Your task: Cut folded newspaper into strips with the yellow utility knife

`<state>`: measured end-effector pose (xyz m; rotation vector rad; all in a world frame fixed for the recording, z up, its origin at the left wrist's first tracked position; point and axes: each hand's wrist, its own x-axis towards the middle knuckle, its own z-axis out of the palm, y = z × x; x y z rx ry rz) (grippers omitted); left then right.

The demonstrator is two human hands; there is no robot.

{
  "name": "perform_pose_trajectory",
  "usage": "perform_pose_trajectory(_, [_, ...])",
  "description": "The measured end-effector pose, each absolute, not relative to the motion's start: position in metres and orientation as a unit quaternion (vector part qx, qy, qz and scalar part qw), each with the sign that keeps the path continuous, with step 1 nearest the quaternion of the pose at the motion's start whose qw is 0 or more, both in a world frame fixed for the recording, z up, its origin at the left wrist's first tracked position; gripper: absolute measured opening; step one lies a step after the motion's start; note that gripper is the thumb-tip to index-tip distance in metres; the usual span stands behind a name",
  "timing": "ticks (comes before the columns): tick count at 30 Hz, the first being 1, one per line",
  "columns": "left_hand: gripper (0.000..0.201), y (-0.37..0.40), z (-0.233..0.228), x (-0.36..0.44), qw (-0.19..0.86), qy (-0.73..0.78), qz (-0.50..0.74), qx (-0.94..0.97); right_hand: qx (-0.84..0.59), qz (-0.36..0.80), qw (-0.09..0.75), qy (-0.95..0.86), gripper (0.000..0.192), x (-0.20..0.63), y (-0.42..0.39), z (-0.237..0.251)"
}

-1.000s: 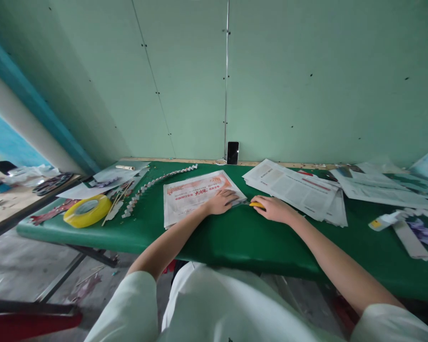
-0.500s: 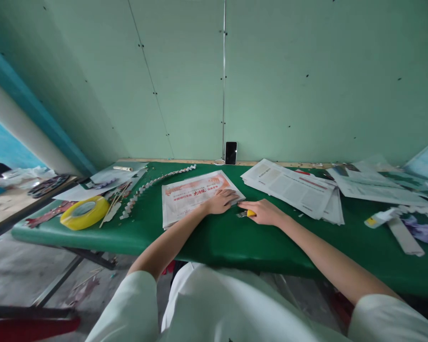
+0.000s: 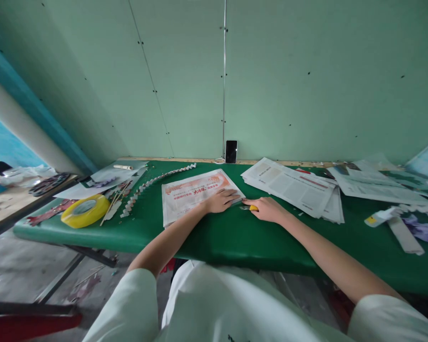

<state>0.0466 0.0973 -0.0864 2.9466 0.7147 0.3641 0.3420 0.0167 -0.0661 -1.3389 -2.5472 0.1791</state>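
Note:
My left hand [image 3: 220, 201] lies flat with its fingers stretched over the right part of a folded newspaper [image 3: 180, 209] printed in orange and red. My right hand [image 3: 267, 210] is just off the newspaper's lower right corner, closed around a small yellow-handled utility knife [image 3: 253, 208]. The knife's metal end points left, and most of its handle is hidden in the palm. My right index finger reaches toward the paper's corner; whether it touches is hard to tell. Beyond my right hand lies a stack of newspaper sheets [image 3: 288, 186].
On the green padded table [image 3: 214, 247], a yellow tape roll [image 3: 103, 210], thin sticks [image 3: 111, 205] and a braided paper strip [image 3: 139, 190] lie left. A phone [image 3: 231, 152] leans on the wall. More sheets [image 3: 371, 185] and a crumpled purple piece [image 3: 421, 229] lie right.
My right hand, with the utility knife, has shifted slightly right, away from my left hand. My left hand stays on the newspaper nearly unmoved.

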Motion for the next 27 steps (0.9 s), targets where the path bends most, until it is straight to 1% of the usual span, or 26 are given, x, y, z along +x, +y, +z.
perform_pose_trajectory(9, [0.055,0.104,-0.096,0.045,0.027,0.228,0.123,0.966,-0.436,0.036,0.145,-0.887,0.056,0.343,0.021,-0.073])
perform_pose_trajectory(17, [0.054,0.113,-0.106,0.047,0.016,0.21,0.145,0.967,-0.423,0.037,0.098,-0.9,0.063,0.332,0.02,-0.068])
perform_pose_trajectory(20, [0.053,0.113,-0.106,0.047,0.027,0.223,0.152,0.963,-0.444,0.04,0.079,-0.892,0.06,0.325,0.017,-0.063])
perform_pose_trajectory(27, [0.053,0.112,-0.108,0.046,0.044,0.235,0.161,0.958,-0.514,0.024,0.004,-0.857,0.052,0.304,0.005,-0.045])
